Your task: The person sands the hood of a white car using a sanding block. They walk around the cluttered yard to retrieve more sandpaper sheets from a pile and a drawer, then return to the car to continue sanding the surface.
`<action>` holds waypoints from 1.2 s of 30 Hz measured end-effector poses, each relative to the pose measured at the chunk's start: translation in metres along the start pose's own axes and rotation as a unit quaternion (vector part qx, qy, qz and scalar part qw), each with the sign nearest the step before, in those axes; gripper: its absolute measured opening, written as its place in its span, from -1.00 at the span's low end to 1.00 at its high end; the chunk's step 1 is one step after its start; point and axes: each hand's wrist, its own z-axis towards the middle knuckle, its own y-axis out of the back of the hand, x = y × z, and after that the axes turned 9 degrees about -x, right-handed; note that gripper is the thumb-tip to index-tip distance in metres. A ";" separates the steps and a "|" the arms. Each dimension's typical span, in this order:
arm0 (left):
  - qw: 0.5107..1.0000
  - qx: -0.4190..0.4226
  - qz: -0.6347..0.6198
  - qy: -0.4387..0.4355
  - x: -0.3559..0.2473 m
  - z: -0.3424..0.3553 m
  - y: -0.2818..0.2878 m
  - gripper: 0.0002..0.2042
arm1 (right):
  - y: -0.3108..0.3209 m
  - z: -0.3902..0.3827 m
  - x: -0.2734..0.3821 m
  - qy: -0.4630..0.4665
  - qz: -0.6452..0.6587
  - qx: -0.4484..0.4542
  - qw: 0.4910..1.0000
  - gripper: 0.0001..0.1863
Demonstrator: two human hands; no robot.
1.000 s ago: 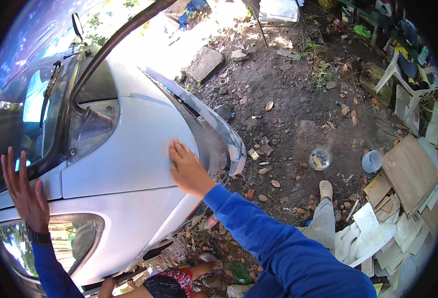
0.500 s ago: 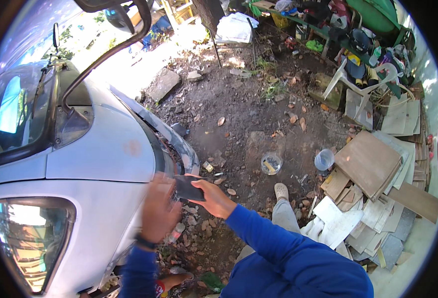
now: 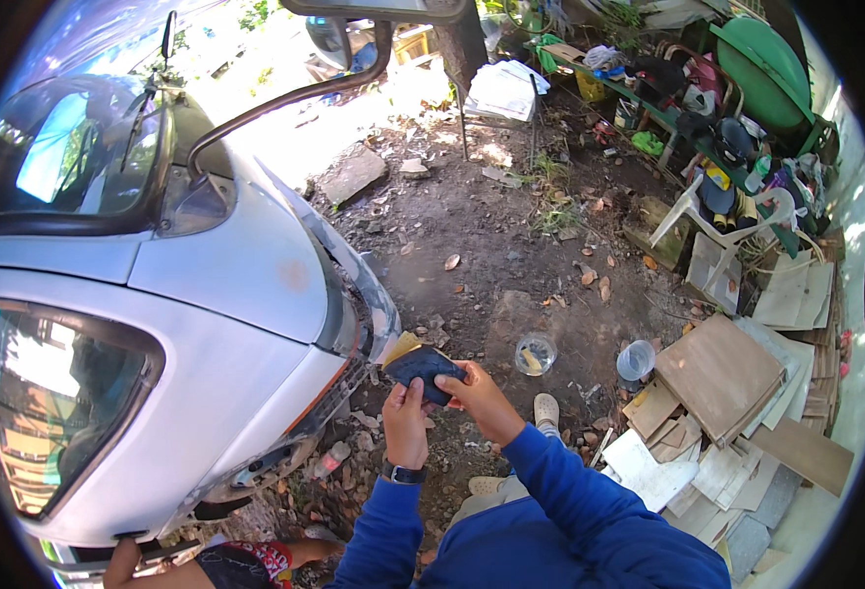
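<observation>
Both my hands hold a folded piece of dark sandpaper (image 3: 419, 370) with a tan edge showing at its upper left. My left hand (image 3: 406, 430), with a dark watch on the wrist, grips its lower side, thumb up. From the right, my right hand (image 3: 486, 404) pinches the other end between thumb and fingers. The sandpaper is in the air beside the front corner of a white vehicle (image 3: 221, 285), apart from the paintwork. A dull brownish patch (image 3: 293, 276) marks the vehicle's panel.
On the dirt ahead stand a clear bowl (image 3: 536, 366) with something yellowish inside and a translucent tub (image 3: 636, 360). Stacked boards (image 3: 717, 383) and a broken white chair (image 3: 712, 221) lie right. A mirror arm (image 3: 285, 93) juts overhead. Another person (image 3: 246, 564) is low at the left.
My blurred left hand has come away from the vehicle's side and now grips the sandpaper with the right. Both hands moved rightward, and the view shifted. The sandpaper's tan edge now shows.
</observation>
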 end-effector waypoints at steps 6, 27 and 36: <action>1.000 0.000 0.002 0.031 -0.014 -0.001 0.031 -0.83 | -0.013 -0.013 -0.012 0.071 0.025 0.000 0.997 -0.72; 0.991 0.067 0.112 0.013 -0.065 0.030 0.073 -0.85 | -0.034 0.010 0.018 -0.108 0.150 0.204 0.961 -0.61; 0.895 -0.043 0.367 -0.251 -0.154 0.101 0.098 -0.69 | -0.117 0.133 0.002 -0.162 0.243 0.195 0.936 -0.33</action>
